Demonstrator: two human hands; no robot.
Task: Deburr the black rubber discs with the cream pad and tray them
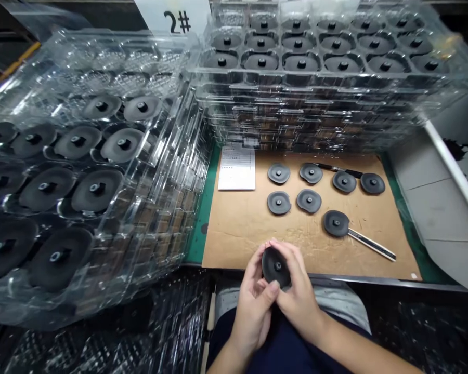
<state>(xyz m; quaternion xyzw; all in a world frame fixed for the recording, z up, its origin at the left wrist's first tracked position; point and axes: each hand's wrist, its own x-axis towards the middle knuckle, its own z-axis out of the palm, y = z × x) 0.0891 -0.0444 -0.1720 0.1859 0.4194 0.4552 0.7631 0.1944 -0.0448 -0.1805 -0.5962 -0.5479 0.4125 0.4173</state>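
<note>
On the cardboard-covered counter [242,228], loose discs [278,202] lie just beyond your grip; your left hand [253,306] and right hand [298,296] clasp one black disc [276,266], face up, seemingly to view it.

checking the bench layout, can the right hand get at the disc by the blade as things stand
Probably yes: that disc lies on open cardboard just ahead of the right hand, nothing between. But that hand grips the held disc, so it must let go first.
</note>
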